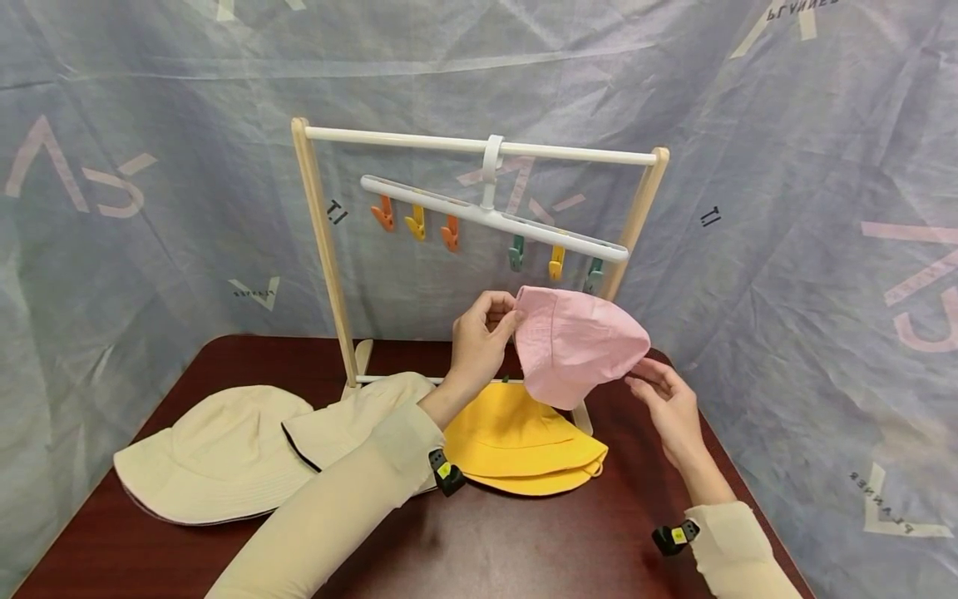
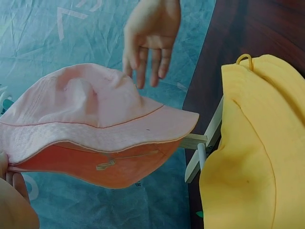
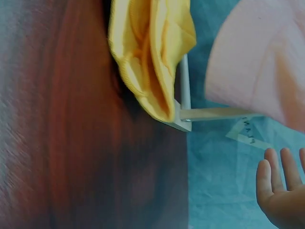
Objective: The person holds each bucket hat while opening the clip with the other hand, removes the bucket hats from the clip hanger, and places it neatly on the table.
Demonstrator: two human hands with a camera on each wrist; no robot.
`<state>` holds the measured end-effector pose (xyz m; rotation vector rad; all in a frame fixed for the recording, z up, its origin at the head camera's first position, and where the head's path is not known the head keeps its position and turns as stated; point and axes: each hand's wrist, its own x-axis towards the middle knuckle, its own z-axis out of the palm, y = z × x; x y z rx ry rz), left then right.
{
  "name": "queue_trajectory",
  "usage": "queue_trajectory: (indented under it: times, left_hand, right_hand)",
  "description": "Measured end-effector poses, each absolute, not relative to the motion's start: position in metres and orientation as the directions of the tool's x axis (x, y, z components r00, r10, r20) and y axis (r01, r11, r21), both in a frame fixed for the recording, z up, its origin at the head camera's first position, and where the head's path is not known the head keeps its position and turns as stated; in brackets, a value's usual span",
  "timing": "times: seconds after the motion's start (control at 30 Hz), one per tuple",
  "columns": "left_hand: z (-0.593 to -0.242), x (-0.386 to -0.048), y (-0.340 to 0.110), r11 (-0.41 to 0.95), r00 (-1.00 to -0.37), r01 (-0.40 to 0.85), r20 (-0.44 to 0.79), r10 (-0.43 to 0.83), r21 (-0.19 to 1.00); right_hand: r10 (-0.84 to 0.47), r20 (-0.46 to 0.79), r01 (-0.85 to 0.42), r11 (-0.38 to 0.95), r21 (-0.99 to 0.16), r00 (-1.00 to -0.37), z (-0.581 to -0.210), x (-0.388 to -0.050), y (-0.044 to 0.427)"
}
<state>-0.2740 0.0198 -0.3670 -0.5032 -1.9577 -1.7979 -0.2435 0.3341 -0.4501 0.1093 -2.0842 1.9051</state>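
Observation:
A pink bucket hat (image 1: 576,341) is held up in front of the rack, its crown turned to the right. My left hand (image 1: 482,337) pinches the edge of its brim; in the left wrist view the pinching fingers show only at the left border. Beside the crown is my right hand (image 1: 666,408), fingers extended and loosely bent. The right wrist view shows those fingers apart from the hat (image 3: 252,62). Above the hat hangs a white clip hanger (image 1: 490,216) with several coloured clips, among them a yellow clip (image 1: 556,263) and a green clip (image 1: 516,253).
A wooden rack (image 1: 323,241) with a white top bar (image 1: 404,140) carries the hanger. Yellow bucket hats (image 1: 516,441) lie stacked on the dark red table (image 1: 539,549). To the left lie a cream bucket hat (image 1: 232,449) and another cream hat (image 1: 352,416). Grey printed cloth (image 1: 786,249) surrounds the table.

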Motion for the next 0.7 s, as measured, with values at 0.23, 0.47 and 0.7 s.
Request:
queue_trajectory:
  times: [0.23,0.47,0.7]
  left_hand:
    - [-0.367,-0.272,0.019,0.069,-0.846,0.529,0.532,-0.038,0.846]
    - [-0.367,-0.271,0.020,0.050,-0.845,0.529,0.531,-0.057,0.847]
    - [-0.366,-0.270,0.019,0.035,-0.853,0.517,0.518,-0.062,0.855]
  right_hand:
    - [0.166,0.198,-0.164,0.201,-0.966,-0.966,-0.465,-0.242,0.321]
    - [0.140,0.136,-0.114,0.157,-0.981,-0.981,-0.477,-0.242,0.312]
    - [0.122,0.108,-0.093,0.118,-0.989,-0.987,-0.483,-0.248,0.304]
